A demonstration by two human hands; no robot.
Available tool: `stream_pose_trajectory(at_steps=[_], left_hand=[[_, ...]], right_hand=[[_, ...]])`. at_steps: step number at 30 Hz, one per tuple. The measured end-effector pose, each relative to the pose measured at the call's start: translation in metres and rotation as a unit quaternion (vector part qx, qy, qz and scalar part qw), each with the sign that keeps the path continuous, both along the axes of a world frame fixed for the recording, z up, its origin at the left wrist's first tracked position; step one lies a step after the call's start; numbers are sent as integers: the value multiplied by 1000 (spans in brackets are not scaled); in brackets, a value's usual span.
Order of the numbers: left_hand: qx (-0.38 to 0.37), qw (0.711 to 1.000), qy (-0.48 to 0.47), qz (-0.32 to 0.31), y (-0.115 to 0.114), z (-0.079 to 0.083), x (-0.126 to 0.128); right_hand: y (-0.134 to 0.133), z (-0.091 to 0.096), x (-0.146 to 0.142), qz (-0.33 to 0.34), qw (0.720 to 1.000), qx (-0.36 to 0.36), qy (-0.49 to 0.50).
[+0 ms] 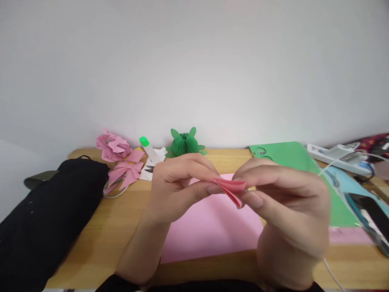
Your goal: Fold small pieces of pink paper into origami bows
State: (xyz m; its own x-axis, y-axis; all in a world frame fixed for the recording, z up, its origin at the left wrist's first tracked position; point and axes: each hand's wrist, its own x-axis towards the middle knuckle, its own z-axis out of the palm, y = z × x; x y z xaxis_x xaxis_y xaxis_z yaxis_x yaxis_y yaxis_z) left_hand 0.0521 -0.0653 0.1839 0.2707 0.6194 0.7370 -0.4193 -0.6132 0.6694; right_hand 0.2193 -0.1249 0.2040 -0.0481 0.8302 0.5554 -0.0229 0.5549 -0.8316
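Note:
A small piece of folded pink paper (230, 187) is held up in front of me between both hands. Thumb and fingers of my left hand (185, 188) pinch its narrow left end. At the right, where its layers fan apart, my right hand (282, 198) grips it between thumb and fingers. Below the hands a pink sheet of paper (209, 227) lies flat on the wooden table (121, 227). Behind my left hand stands a green folded-paper figure (184, 142) with rounded ear shapes.
Pink paper flowers and bows (117, 150), a glue stick (148, 149) with a green cap and white scraps (147, 172) are at the back left. A black cloth bundle (51, 211) covers the left. Green card (291, 162), a power strip (337, 159) and a phone (372, 215) occupy the right.

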Motion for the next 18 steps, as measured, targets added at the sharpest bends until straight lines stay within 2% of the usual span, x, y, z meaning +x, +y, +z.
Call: stream_pose_trajectory(at_steps=[6,13,18], left_hand=[[58,998,24,-1,1,2,-3],[124,991,51,15,3,6,-6],[164,984,51,46,1,7,-4]], right_hand=[[1,2,-1,-23,1000,18,-3],[-1,3,3,3,1000,20,-17],[-5,-1,1,-37,998,55,-22]])
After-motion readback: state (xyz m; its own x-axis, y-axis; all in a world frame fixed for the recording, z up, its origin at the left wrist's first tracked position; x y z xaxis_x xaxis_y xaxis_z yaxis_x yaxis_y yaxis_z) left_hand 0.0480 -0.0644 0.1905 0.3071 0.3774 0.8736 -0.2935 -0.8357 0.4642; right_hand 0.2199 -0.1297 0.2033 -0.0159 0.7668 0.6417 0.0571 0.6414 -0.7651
